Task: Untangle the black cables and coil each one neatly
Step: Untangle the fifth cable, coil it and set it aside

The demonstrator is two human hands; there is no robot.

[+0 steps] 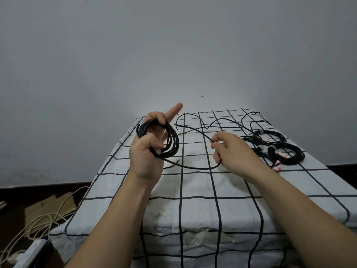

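A single head-worn wide view faces forward and down, close above the left hand [147, 151] and right hand [234, 149], over what seems a desk [195, 184], toward a wall [173, 45].

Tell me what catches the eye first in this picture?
The left hand, raised at centre, grips a black coil of cable, one finger pointing up. The right hand pinches the loose black cable trailing across the checked cloth; more coiled cables lie at the far right.

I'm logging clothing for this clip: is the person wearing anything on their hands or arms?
Nothing shows. The left hand and right hand are ungloved, with no visible rings. The left forearm and right forearm are bare to the frame's edge: no sleeve, watch or band.
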